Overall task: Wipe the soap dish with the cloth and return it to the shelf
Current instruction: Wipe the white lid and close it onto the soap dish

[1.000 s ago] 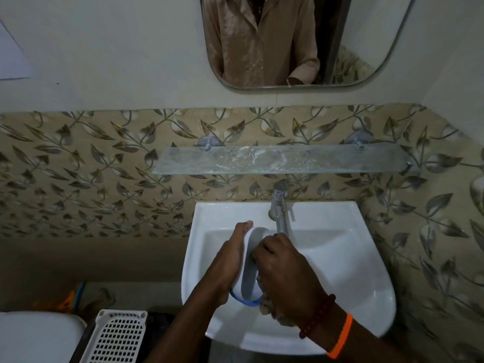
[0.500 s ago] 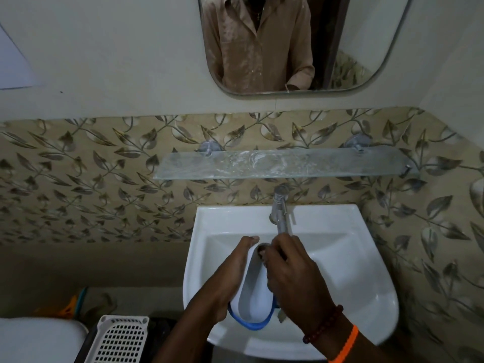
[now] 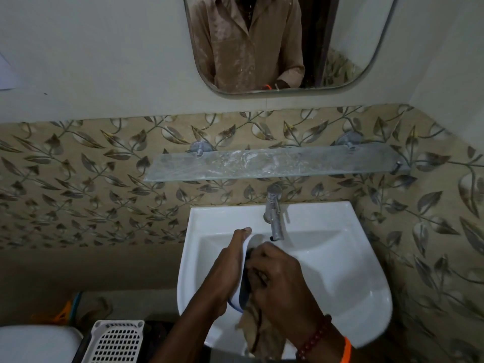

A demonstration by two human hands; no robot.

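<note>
Over the white basin my left hand holds the soap dish, a white oval dish with a blue rim, tilted on its edge. My right hand presses a brownish cloth into the hollow of the dish; the cloth's loose end hangs down below my wrist. Most of the dish is hidden between the two hands. The glass shelf on the leaf-patterned wall above the tap is bare.
A steel tap stands just behind and above my hands. A mirror hangs over the shelf. At the lower left are a white perforated basket and a white toilet lid.
The dish has turned more on edge, so less of its inside shows. My right hand with the cloth has slid down into the dish. The view has tilted downward.
</note>
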